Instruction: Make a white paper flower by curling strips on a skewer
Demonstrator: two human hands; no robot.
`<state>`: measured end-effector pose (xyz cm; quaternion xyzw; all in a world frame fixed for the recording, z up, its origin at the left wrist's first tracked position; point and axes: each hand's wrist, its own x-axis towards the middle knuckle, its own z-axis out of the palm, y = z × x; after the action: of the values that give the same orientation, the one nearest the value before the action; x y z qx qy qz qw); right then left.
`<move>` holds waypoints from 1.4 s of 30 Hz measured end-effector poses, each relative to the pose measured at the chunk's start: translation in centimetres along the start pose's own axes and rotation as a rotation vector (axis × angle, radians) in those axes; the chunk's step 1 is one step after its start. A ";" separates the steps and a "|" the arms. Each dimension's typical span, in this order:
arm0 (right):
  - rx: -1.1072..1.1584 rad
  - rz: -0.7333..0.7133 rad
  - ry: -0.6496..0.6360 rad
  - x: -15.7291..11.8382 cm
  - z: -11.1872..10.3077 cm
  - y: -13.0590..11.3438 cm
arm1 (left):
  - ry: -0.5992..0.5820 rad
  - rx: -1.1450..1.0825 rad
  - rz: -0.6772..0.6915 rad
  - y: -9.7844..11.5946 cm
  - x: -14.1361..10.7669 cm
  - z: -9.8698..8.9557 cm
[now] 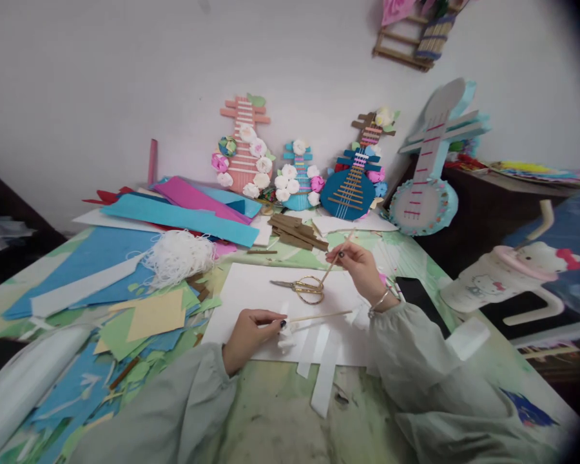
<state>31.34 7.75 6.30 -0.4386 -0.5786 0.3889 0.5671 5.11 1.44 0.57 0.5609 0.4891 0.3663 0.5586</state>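
My left hand (pixel 254 334) is closed, thumb and fingers pinched on the end of a thin wooden stick (pixel 321 316) that points right over a white board (pixel 241 283). Just under those fingertips is a crumpled white scrap (pixel 286 340); whether it is joined to the stick I cannot tell. My right hand (pixel 360 265) pinches a second thin stick (pixel 329 269), tilted, its lower end by the handles of gold scissors (pixel 309 290). The scissors lie on the board, blades toward the left. White paper strips (pixel 325 377) hang over the board's near edge.
Paper lutes with paper flowers, including a dark blue one (pixel 348 193), lean on the wall. Brown strips (pixel 297 231), white string (pixel 180 258), crepe paper (pixel 183 216) and scraps (pixel 157 314) cover the left and back. A phone (pixel 420 299) and lidded cup (pixel 495 280) are right.
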 end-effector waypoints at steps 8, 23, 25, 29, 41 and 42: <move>-0.123 0.047 -0.104 -1.3 2.6 0.7 | -0.005 -0.010 0.009 -0.2 -0.2 0.0; -1.106 0.171 -0.323 -2.0 3.1 3.4 | -0.003 -0.015 0.017 0.0 -0.4 0.0; -1.195 0.203 -0.315 -1.8 2.8 3.7 | -0.007 -0.019 0.018 0.0 -0.3 0.0; -1.306 0.259 -0.300 -1.1 1.9 3.9 | -0.012 -0.032 0.006 -0.1 -0.3 0.0; -1.192 0.134 -0.311 -1.9 0.4 -0.7 | -0.010 0.041 0.047 -0.5 0.0 0.0; -1.161 0.111 -0.327 -2.4 0.6 -1.5 | -0.010 0.062 0.061 -0.6 0.0 0.1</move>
<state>30.58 5.04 6.90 -0.6403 -0.7523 0.1011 0.1177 5.10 1.37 0.01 0.5945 0.4801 0.3649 0.5319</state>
